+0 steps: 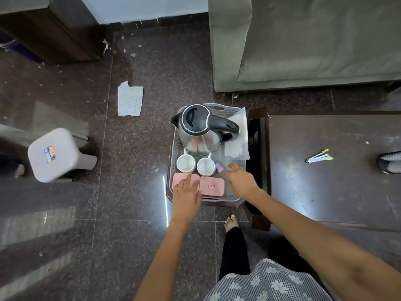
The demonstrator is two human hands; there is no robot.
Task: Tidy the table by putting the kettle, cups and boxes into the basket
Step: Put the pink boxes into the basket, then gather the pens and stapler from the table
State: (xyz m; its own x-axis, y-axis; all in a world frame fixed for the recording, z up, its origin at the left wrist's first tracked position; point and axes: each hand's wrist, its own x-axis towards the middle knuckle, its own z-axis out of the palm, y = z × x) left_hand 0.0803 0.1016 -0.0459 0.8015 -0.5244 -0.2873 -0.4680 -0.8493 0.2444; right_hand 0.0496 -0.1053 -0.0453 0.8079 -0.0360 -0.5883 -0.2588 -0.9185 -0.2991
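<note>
Dim, even indoor light; a bright white glare streak on the polished floor (165,196) just left of the basket (172,148). Wide-angle bending warps the edges; the right hand (239,179) is slightly motion-blurred.

The left hand (187,192) hides part of the left pink box (183,180).

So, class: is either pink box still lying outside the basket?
No, both pink boxes lie side by side inside the basket, at its near end, with the left hand resting on the left one.
</note>
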